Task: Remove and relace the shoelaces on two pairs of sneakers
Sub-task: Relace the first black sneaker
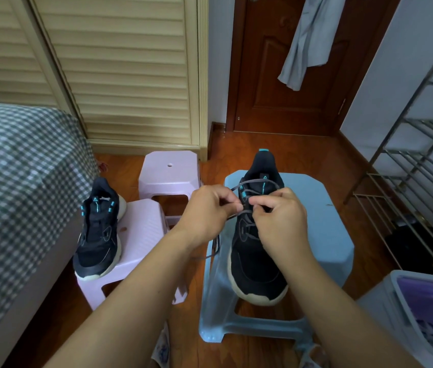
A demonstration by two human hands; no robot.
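From the head camera we take the blue stool [324, 224] as our landmark. On its top stands a black sneaker [256, 251] with a cream sole, its toe toward us and overhanging the stool's near edge, its heel at the far edge. A grey shoelace [247, 211] crosses the upper part of this sneaker, and one loose end trails off the stool's left side toward the floor.

Both hands meet above the sneaker's tongue. Our left hand [208, 209] has its fingers curled in, the thumb and fingertips pinching the shoelace. Our right hand [279, 216] is curled as well, its fingertips pinching the lace just beside those of the left hand.

Left of the blue stool stands a pink stool [141, 235] that carries a second black sneaker [99, 229], toe toward us; we cannot tell whether it has a lace. Behind it, beyond the blue stool's far left corner, is another pink stool [168, 171]. Farther left is a bed with a checked cover [16, 166]. Right of the blue stool stands a metal rack [417, 160], and at its near right a grey bin [422, 314] with a purple liner.
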